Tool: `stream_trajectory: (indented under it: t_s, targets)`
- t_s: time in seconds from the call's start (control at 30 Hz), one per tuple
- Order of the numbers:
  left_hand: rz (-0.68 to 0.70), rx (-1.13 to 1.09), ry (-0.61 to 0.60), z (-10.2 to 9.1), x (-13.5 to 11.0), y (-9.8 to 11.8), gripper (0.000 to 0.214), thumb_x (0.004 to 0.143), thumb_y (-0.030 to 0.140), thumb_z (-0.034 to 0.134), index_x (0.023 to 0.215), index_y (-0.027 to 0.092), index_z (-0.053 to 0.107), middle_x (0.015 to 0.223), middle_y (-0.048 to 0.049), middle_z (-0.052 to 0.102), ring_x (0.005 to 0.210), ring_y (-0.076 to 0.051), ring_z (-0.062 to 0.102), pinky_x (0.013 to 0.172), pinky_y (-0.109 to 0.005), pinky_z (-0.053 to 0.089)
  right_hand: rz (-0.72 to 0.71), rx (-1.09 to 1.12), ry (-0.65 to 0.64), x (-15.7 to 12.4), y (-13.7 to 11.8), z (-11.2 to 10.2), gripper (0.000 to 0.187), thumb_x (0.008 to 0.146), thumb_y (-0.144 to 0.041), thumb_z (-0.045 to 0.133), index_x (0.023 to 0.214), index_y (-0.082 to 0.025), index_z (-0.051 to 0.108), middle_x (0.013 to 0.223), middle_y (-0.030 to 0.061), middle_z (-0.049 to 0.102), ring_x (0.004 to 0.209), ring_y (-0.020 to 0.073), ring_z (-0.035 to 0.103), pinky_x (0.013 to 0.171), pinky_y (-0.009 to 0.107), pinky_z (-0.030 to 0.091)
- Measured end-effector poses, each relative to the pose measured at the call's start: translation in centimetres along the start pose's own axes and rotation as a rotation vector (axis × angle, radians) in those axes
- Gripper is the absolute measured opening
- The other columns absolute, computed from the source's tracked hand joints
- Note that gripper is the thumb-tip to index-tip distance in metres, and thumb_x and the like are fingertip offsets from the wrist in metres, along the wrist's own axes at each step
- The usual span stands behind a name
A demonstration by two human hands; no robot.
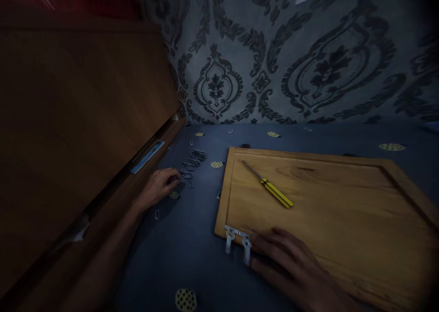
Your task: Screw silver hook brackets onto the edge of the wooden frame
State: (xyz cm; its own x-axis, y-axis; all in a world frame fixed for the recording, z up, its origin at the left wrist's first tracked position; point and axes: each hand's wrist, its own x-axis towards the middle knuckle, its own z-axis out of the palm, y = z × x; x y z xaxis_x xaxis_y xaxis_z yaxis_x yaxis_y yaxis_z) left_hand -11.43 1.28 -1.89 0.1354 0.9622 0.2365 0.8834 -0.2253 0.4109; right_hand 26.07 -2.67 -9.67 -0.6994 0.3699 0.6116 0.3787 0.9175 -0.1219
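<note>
Loosely spread, the right grip (291,259) lies at the lower edge of the wooden panel (329,202), lower right of the frame, laid flat, probably for steadiness. A yellow-handled screwdriver (277,193) rests on it, apparently parked within reach. Metal brackets (246,245) overhang its corner, beside that grip. Left of centre, the half-curled left grip (160,187) sits by curved metal pieces (195,162), seemingly rowed to keep them sorted; whether it pinches one, I cannot tell.

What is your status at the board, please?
Left hand at the hooks, grip unclear. Right hand beside the brackets, near edge of the board. Screwdriver lying on top of it.
</note>
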Motion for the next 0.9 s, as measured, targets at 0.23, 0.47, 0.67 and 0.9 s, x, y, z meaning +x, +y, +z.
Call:
stream_trajectory:
  t_s: [0.23, 0.47, 0.67, 0.9]
  targets:
    - [0.059, 0.114, -0.141, 0.2, -0.1, 0.0, 0.012, 0.095, 0.018, 0.063, 0.089, 0.021, 0.073, 0.091, -0.0027, 0.069, 0.09, -0.02, 0.064, 0.08, -0.029, 0.045, 0.008, 0.025, -0.021, 0.1, 0.0, -0.2, 0.034, 0.109, -0.034, 0.043, 0.122, -0.034, 0.075, 0.123, 0.0041, 0.075, 0.123, 0.0218, 0.063, 0.108, 0.043, 0.051]
    - [0.117, 0.164, -0.174, 0.4, -0.1, 0.0, 0.02, 0.097, 0.009, 0.054, 0.091, 0.019, 0.07, 0.092, -0.0048, 0.068, 0.091, -0.021, 0.063, 0.083, -0.031, 0.047, -0.04, -0.028, -0.011, 1.3, -0.3, -1.2, 0.04, 0.11, -0.031, 0.036, 0.116, -0.028, 0.075, 0.119, 0.0054, 0.076, 0.119, 0.0222, 0.062, 0.105, 0.042, 0.052]
    - [0.124, 0.166, -0.16, 0.5, -0.5, 0.2, 0.023, 0.098, 0.009, 0.047, 0.094, 0.019, 0.067, 0.095, -0.0067, 0.065, 0.092, -0.022, 0.06, 0.084, -0.034, 0.048, -0.02, 0.014, -0.031, 1.7, -0.6, -1.6, 0.042, 0.111, -0.029, 0.033, 0.114, -0.026, 0.074, 0.122, 0.0073, 0.074, 0.118, 0.0224, 0.062, 0.105, 0.042, 0.052]
    - [0.061, 0.095, -0.09, 0.5, -0.5, 0.4, 0.022, 0.099, 0.015, 0.044, 0.089, 0.019, 0.063, 0.09, -0.008, 0.064, 0.088, -0.024, 0.06, 0.082, -0.037, 0.049, -0.011, 0.064, 0.045, 0.8, -0.3, -0.3, 0.039, 0.111, -0.027, 0.034, 0.117, -0.027, 0.073, 0.121, 0.0077, 0.074, 0.118, 0.0217, 0.06, 0.103, 0.043, 0.052]
